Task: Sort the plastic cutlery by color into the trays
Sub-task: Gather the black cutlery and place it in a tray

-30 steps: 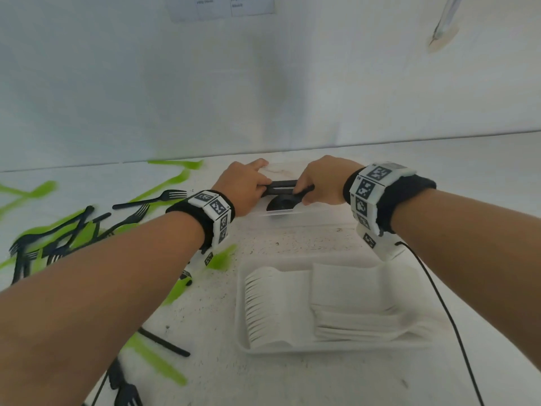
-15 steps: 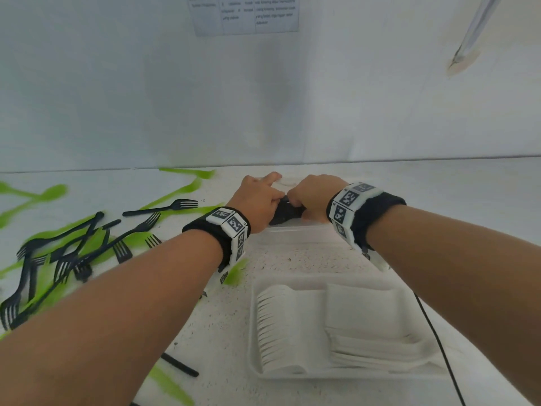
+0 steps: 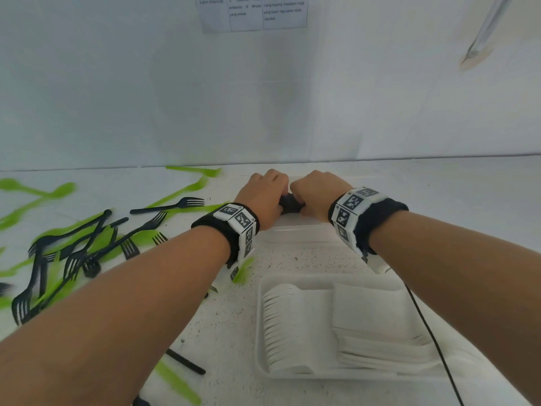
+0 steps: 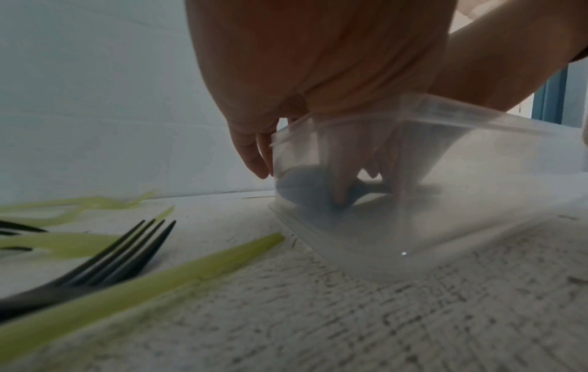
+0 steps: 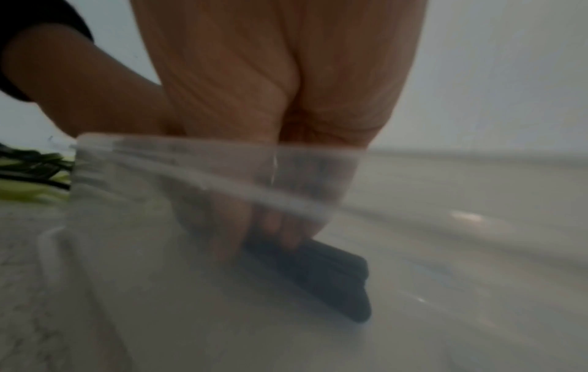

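Our left hand and right hand meet over the clear tray at the far middle of the counter, both curled around a small stack of black cutlery. Through the tray wall the left wrist view shows our left fingers pressing the dark pieces onto the tray floor, and the right wrist view shows our right fingers closed on the squared handle ends of the stack.

A second ago the stack lay stretched between our hands above the tray, a spoon bowl plainly showing; now the hands have drawn together and sunk into it, so only a dark sliver shows from the head view. We judge that the black bundle is being seated in its tray — the release is not yet made.

Outward, the near white tray holds stacked white cutlery, which looks sorted. To the left, black forks and green cutlery lie mixed and loose on the counter, so much sorting remains.

A printed sheet hangs on the far wall; its text is too blurred to read. The wristbands carry black-and-white square markers — no brand is visible.
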Demonstrator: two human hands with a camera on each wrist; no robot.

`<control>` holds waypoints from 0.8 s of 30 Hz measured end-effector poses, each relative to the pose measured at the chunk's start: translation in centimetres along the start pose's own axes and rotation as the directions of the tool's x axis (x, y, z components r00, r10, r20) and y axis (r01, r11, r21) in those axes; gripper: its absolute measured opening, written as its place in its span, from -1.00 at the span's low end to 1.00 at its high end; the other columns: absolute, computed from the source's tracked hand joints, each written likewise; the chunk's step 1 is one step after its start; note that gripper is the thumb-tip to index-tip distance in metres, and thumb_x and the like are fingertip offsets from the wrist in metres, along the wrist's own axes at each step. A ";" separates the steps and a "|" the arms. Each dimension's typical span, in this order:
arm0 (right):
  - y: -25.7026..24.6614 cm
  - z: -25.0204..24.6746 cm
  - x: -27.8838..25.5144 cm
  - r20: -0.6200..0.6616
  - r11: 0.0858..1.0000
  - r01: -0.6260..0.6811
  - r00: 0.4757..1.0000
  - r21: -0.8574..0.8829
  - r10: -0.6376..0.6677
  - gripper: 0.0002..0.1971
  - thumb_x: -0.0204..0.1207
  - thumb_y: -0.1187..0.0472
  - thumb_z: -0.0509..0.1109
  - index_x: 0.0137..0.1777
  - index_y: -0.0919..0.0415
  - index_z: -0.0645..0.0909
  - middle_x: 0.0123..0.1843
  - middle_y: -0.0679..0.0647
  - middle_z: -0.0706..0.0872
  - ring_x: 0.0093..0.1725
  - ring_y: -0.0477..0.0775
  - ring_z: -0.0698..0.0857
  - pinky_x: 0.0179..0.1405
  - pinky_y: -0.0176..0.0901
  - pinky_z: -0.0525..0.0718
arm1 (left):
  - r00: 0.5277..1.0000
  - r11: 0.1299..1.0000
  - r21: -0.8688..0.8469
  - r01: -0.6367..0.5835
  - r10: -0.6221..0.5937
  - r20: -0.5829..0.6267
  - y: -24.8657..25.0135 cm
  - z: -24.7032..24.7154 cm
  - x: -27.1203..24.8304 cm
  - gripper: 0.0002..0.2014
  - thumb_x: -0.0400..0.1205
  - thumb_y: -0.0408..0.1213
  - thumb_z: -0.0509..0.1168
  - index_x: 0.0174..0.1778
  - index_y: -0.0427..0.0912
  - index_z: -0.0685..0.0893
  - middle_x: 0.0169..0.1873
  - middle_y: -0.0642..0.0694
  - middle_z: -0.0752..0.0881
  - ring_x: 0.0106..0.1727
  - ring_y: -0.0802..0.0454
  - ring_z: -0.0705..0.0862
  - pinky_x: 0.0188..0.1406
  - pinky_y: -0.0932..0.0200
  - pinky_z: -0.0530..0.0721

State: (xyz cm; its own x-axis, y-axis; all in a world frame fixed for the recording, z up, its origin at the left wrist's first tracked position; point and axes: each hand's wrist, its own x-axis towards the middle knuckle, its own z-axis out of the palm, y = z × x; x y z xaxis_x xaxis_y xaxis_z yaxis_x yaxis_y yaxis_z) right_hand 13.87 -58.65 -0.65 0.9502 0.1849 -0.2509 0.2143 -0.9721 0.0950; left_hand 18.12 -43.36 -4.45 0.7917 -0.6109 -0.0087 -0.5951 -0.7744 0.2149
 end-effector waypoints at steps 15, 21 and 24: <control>4.5 0.9 -1.0 0.135 0.960 -0.279 0.951 -0.006 0.277 -0.89 0.65 0.28 0.43 -0.10 0.29 0.64 -0.35 0.05 0.55 -0.44 -0.03 0.51 -0.58 -0.27 0.36 | 1.000 1.000 -0.017 0.003 -0.003 -0.031 0.0 0.6 0.2 -0.74 0.60 -0.35 0.37 0.01 -0.02 0.41 0.29 -0.07 0.52 0.07 -0.08 0.39 -0.01 0.03 0.50; 4.0 0.7 -1.2 0.112 0.973 -0.222 0.967 -0.066 0.229 -0.95 0.62 0.36 0.40 -0.08 0.30 0.63 -0.34 0.08 0.54 -0.45 -0.01 0.51 -0.56 -0.26 0.41 | 1.000 1.000 -0.022 0.007 -0.008 -0.025 -0.1 0.6 0.4 -0.74 0.59 -0.36 0.37 0.01 -0.01 0.41 0.29 -0.06 0.52 0.08 -0.09 0.41 0.02 0.00 0.53; 3.8 0.1 -1.0 0.168 0.966 -0.248 0.952 -0.068 0.256 -0.94 0.63 0.30 0.45 -0.04 0.28 0.65 -0.34 0.07 0.54 -0.43 -0.02 0.52 -0.53 -0.25 0.42 | 1.000 1.000 -0.026 0.006 -0.005 0.013 -0.2 0.2 0.4 -0.75 0.59 -0.28 0.41 0.04 -0.02 0.45 0.31 -0.05 0.49 0.11 -0.08 0.43 0.10 -0.07 0.60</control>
State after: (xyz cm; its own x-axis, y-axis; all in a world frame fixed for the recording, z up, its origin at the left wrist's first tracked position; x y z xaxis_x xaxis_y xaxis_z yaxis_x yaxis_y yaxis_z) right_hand 13.73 -62.57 -0.17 0.9213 -0.0972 -0.3766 -0.0132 -0.9756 0.2194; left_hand 18.55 -43.45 -4.69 0.7930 -0.6088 -0.0228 -0.5867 -0.7733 0.2405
